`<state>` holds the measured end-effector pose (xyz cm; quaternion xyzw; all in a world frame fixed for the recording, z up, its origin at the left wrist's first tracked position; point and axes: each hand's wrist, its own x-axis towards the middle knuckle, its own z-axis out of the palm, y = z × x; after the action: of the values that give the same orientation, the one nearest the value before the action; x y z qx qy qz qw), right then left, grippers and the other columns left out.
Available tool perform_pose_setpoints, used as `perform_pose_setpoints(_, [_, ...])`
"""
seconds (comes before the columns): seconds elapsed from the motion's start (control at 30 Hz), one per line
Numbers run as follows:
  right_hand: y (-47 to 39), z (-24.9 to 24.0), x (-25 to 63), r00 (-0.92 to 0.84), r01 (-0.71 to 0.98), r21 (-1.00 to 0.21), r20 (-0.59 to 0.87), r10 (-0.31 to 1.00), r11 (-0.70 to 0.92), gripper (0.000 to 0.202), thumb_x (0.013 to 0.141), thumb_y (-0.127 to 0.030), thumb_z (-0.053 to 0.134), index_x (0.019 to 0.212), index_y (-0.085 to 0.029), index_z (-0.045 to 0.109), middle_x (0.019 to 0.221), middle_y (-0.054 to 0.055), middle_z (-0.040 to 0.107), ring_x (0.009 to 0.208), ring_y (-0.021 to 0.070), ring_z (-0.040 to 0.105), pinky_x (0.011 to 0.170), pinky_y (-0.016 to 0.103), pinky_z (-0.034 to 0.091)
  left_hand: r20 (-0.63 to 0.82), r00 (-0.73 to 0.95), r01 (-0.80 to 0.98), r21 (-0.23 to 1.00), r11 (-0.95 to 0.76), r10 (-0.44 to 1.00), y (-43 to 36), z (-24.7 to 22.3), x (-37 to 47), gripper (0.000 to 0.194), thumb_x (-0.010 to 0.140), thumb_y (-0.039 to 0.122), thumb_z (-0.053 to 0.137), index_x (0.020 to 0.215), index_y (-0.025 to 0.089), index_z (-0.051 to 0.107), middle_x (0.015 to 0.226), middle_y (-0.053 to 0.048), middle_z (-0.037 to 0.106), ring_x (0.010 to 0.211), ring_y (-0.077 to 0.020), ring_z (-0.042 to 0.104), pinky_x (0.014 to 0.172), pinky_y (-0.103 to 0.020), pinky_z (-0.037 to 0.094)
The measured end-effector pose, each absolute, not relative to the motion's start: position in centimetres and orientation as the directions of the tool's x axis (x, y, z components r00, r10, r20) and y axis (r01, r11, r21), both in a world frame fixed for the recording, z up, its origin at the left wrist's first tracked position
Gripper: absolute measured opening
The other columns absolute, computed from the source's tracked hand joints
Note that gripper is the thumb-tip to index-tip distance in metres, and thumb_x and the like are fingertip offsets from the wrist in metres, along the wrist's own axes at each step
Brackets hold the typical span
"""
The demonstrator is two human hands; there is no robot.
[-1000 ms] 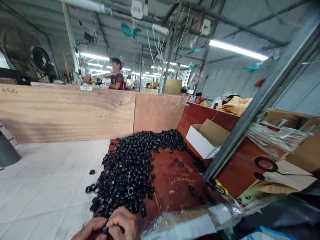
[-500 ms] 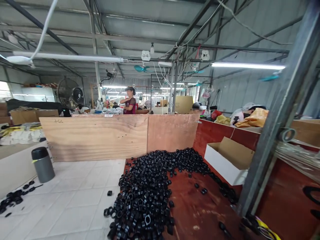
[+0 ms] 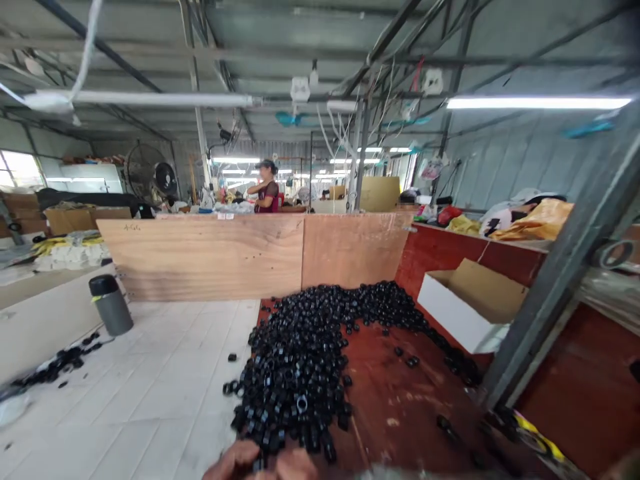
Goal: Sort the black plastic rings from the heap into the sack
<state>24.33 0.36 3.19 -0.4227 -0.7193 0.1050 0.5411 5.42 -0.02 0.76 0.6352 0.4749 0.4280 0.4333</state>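
Blurred at the bottom edge, what looks like my left hand (image 3: 260, 463) shows only its fingertips, over the near end of a heap of small black rings (image 3: 300, 347). Black pieces show between the fingers; whether they are gripped cannot be made out. The heap lies on a red-brown board (image 3: 395, 413) beside a white tiled surface (image 3: 165, 373). Loose rings lie just left of the heap. I cannot make out my right hand.
A grey bottle (image 3: 114, 310) and scattered black pieces (image 3: 65, 363) are at the left. Behind stands a wooden partition (image 3: 210, 260), with a person (image 3: 267, 190) beyond. A white carton (image 3: 455, 313) and a metal post (image 3: 555, 287) are at the right.
Fingers have come into view at the bottom edge, over the near end of the heap. The view has shifted, so the bottle, heap and carton appear higher and farther right.
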Motion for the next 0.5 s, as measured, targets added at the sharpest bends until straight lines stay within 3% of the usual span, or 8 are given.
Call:
perform_pose_setpoints(0.1, [-3.1, 1.4, 23.5, -0.043, 0.445, -0.728, 0.565, 0.824, 0.522, 0.025, 0.092, -0.031, 0.058, 0.113, -0.028, 0.072, 0.085, 0.005, 0.073, 0.078, 0.0231, 0.071, 0.069, 0.033, 0.058, 0.139, 0.214, 0.237, 0.953, -0.189, 0.967, -2.8, 1.5, 4.8, 0.034, 0.085, 0.052, 0.071, 0.101, 0.023, 0.076, 0.102, -0.008, 0.077, 0.101, -0.0275, 0.072, 0.094, -0.041, 0.060])
perform_pose_setpoints(0.23, [-5.5, 0.7, 23.2, -0.068, 0.349, -0.804, 0.491, 0.868, 0.482, 0.019, 0.096, -0.024, 0.051, 0.094, -0.020, 0.069, 0.085, 0.007, 0.073, 0.079, 0.0200, 0.070, 0.074, 0.029, 0.054, 0.250, 0.257, 0.269, 0.909, -0.317, 0.934, -3.7, 1.8, 5.2, 0.024, 0.088, 0.038, 0.073, 0.103, 0.019, 0.074, 0.109, -0.009, 0.075, 0.105, -0.0241, 0.071, 0.098, -0.038, 0.058])
perform_pose_setpoints(0.37, [-7.6, 1.4, 23.0, -0.013, 0.278, -0.917, 0.294, 0.956, 0.286, 0.017, 0.097, -0.030, 0.051, 0.097, -0.020, 0.065, 0.081, 0.006, 0.072, 0.070, 0.0185, 0.069, 0.064, 0.026, 0.052, 0.277, 0.282, 0.323, 0.874, -0.363, 0.918, -5.9, 1.5, 5.3, 0.021, 0.093, 0.027, 0.067, 0.113, 0.021, 0.070, 0.113, -0.009, 0.074, 0.106, -0.0214, 0.072, 0.095, -0.035, 0.060])
perform_pose_setpoints(0.5, [-10.0, 1.5, 21.9, -0.006, 0.085, -0.995, -0.051, 0.999, -0.050, 0.022, 0.096, -0.042, 0.054, 0.094, -0.021, 0.061, 0.058, -0.003, 0.060, 0.044, 0.0138, 0.057, 0.045, 0.023, 0.043, 0.406, 0.307, 0.403, 0.764, -0.504, 0.861, -8.7, 0.3, 5.1, 0.022, 0.096, 0.016, 0.061, 0.116, 0.023, 0.066, 0.117, -0.009, 0.073, 0.109, -0.0207, 0.073, 0.094, -0.034, 0.061])
